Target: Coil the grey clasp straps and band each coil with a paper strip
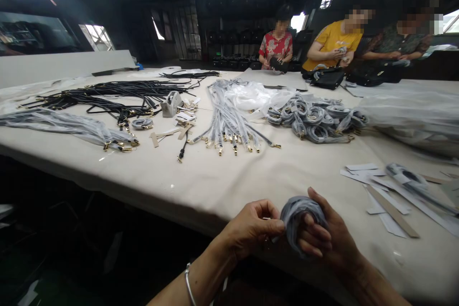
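A coiled strap (294, 215) in clear plastic wrapping is held up just over the table's front edge. My right hand (328, 234) is closed around it, its fingers through the middle of the coil. At the coil's left side my left hand (253, 227) pinches its outer edge between thumb and fingers; a bit of gold-coloured metal shows under those fingers. More plastic-wrapped coils (315, 117) lie in a heap behind my hands. Left of that heap, straight wrapped straps (233, 129) are spread out with gold clasps toward me.
Bare black straps (118, 93) and more wrapped straps (68, 126) cover the table's left side, near a tape dispenser (172, 104). Card strips (385, 196) and another coil (405, 177) lie at right. Three people stand across the table (172, 186) with black bags (326, 78).
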Demonstrator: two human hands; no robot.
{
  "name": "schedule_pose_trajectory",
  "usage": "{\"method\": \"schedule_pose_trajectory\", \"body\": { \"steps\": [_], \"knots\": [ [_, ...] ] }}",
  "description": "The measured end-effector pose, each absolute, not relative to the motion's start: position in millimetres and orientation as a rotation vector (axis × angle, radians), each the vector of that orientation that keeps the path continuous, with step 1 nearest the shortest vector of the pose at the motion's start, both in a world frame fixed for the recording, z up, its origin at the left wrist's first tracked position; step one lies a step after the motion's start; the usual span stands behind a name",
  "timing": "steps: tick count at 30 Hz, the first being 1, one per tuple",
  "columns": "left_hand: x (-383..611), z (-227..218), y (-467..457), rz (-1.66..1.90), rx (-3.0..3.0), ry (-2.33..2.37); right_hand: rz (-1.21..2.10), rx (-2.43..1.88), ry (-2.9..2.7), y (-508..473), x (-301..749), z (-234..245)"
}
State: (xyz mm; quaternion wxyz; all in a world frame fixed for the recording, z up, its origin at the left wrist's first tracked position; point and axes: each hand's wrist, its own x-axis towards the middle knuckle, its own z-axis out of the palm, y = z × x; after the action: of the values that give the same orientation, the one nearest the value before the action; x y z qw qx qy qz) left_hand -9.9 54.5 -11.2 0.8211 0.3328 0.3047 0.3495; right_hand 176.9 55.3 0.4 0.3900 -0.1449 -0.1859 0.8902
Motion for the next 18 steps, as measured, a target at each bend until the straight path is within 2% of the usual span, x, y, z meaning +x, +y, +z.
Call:
{"method": "schedule_pose_trajectory", "body": {
  "steps": [8, 13, 18],
  "knots": [
    [4.9, -13.1, 68.4, 0.649, 0.798, 0.498, 2.245, -0.489, -0.574, 63.9, 183.9, -2.5],
    [11.6, -16.9, 68.8, 0.681, 0.841, 0.537, 1.902, -0.789, -0.603, 64.0, 180.9, 0.4],
    [19.1, -5.1, 67.2, 0.678, 1.143, 0.653, 1.7, -0.801, -0.497, 72.4, 177.4, -12.9]
  ]
}}
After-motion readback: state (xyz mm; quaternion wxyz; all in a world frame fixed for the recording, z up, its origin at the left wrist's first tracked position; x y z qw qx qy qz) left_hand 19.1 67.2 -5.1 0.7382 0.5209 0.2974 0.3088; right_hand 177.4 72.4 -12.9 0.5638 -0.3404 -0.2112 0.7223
